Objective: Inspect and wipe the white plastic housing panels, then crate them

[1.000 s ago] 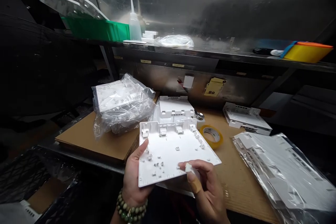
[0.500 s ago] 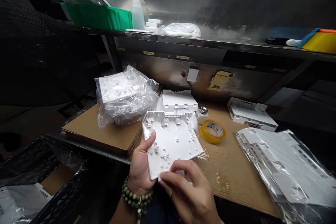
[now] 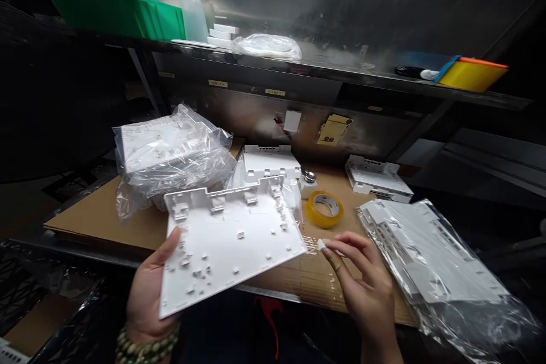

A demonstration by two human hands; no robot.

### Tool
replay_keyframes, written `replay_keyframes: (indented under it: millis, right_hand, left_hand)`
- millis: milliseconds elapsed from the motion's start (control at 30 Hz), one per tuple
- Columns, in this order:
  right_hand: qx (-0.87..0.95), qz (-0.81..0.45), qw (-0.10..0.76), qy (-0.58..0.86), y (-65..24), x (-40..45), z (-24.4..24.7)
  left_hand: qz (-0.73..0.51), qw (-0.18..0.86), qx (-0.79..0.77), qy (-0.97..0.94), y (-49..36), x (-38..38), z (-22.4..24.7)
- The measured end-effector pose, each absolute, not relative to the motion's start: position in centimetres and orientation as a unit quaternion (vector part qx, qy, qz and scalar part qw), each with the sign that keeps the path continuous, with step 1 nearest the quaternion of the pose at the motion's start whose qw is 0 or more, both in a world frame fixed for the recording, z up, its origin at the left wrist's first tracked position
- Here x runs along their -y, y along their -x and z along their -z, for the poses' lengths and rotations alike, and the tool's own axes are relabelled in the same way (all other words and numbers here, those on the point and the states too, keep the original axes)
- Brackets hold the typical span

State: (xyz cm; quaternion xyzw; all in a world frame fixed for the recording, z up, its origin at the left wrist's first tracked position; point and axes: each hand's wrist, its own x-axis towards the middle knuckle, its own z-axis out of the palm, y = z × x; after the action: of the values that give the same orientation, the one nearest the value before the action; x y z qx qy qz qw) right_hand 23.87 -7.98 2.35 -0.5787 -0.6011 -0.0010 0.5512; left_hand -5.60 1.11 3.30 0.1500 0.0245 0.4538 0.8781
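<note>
My left hand (image 3: 153, 290) grips a white plastic housing panel (image 3: 226, 244) by its left edge, thumb on the inner face. The panel is tilted, its side with clips and small posts turned towards me. To the right of it, my right hand (image 3: 362, 278) is closed in a pinch on a small white piece (image 3: 321, 244), too small to name. That hand is apart from the panel. Just beyond the fingertips, small clear strips (image 3: 311, 244) lie on the cardboard. A roll of yellow tape (image 3: 313, 217) lies behind them, beside a small white bottle with a metal top (image 3: 309, 186).
Bagged white panels (image 3: 166, 153) are stacked on cardboard at left; another bagged stack (image 3: 439, 256) lies at right. White housings (image 3: 271, 162) stand at the back. Overhead, a metal shelf (image 3: 333, 68) carries a green bin (image 3: 123, 17), a squeeze bottle (image 3: 194, 14) and a yellow container (image 3: 475, 74).
My right hand has left the panel's lower edge and moved right with the small white piece. The panel has come closer and turned, in my left hand. The view has shifted right.
</note>
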Motion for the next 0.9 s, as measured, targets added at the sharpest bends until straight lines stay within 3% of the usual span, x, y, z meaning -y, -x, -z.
replay_keyframes:
  millis: [167, 467, 667, 900]
  right_hand:
    - [0.66, -0.046, 0.502, 0.558, -24.0, 8.1, -1.4]
    - [0.686, 0.014, 0.471, 0.555, -26.2, 7.4, 0.3]
    - [0.633, -0.002, 0.543, 0.552, -25.5, 5.8, -2.9]
    - [0.578, -0.013, 0.583, 0.571, -23.4, 4.0, -3.3]
  left_hand:
    - [-0.436, 0.888, -0.011, -0.147, 6.8, -0.8, -2.9]
    - [-0.412, 0.882, -0.008, -0.229, 6.5, -0.8, -1.6]
    - [-0.399, 0.893, -0.072, -0.197, 7.6, 0.6, -0.8]
    - [-0.391, 0.866, -0.28, -0.138, 10.2, 2.6, 2.0]
